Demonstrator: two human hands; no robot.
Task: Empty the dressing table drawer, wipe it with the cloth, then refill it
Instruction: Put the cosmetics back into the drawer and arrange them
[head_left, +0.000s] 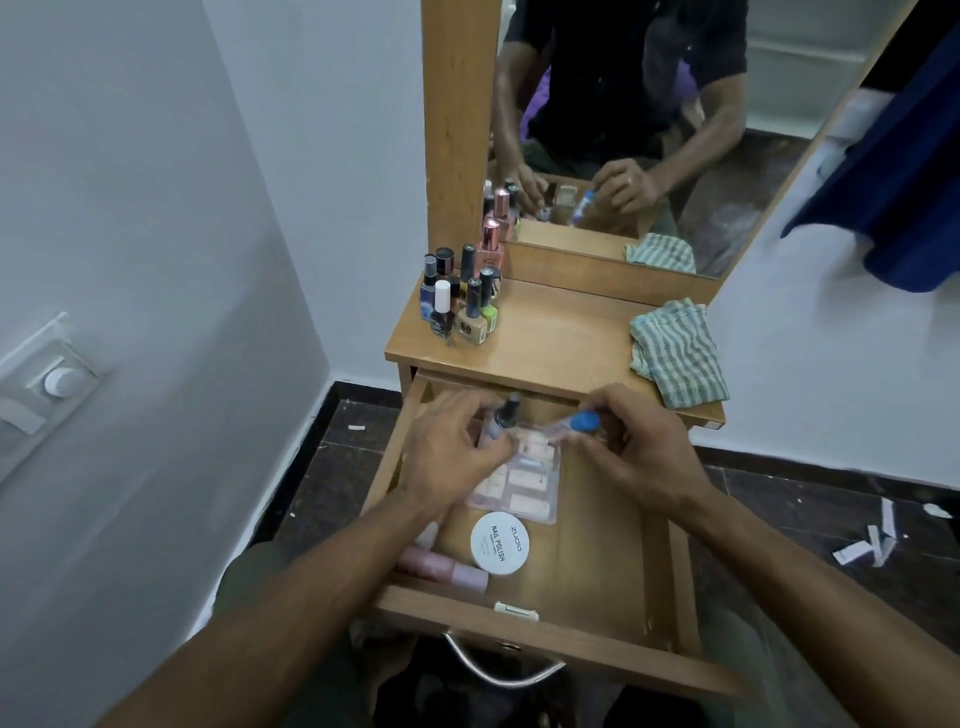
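Dressing table (561, 332), light wood, against white wall; mirror (649, 130) above, showing a reflection of the person and both hands.
Drawer (597, 561) pulled fully out toward camera, metal handle (498, 670) on front, small latch on front edge.
Striped cloth (678, 353), green and white, crumpled on right side of tabletop, partly over the edge. Well apart from both hands.
Cluster of nail polish bottles (462, 296) upright on back-left corner of tabletop, packed close, some touching.
Clear palette (524, 478) with pale pink blocks lying flat mid-drawer, partly under left hand.
White round jar (500, 542), lid reading "NAIL POLISH", just in front of palette, near drawer front.
Pink tube (447, 569) lying on its side in front-left of drawer, just beside jar, partly hidden by left forearm.
Left hand (457, 452) over back-left of drawer, fingers curled round a small dark-capped bottle (501, 421), bottle roughly upright; motion blur, exact grip unclear.
Right hand (639, 447) over back-right of drawer, fingertips pinching a small blue-capped vial (574, 420), tilted nearly horizontal, above palette.
Hands close together, not touching.
Dark tiled floor below with scraps of white paper (867, 540) on right.
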